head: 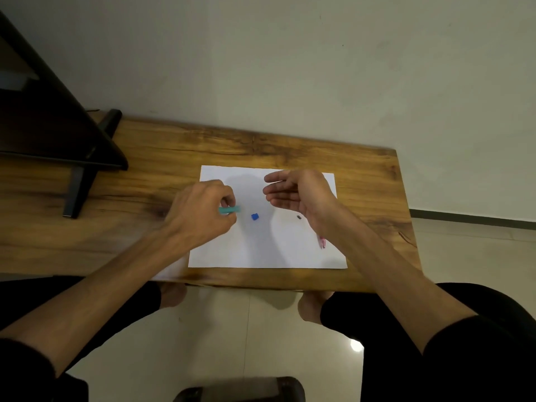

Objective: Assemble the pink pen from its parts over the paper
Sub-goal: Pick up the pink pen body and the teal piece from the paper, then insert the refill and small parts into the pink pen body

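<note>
A white sheet of paper lies on the wooden table. Over the sheet's left part, my left hand pinches a short teal pen piece between its fingertips. A small blue cap and a tiny dark part lie on the paper between my hands. My right hand hovers over the sheet's right part, palm turned left, fingers straight, holding nothing. A pink pen part shows just below my right forearm, mostly hidden.
A dark stand with legs occupies the table's far left. The table's near edge is just above my knees. A wall rises behind the table; tiled floor lies to the right and below.
</note>
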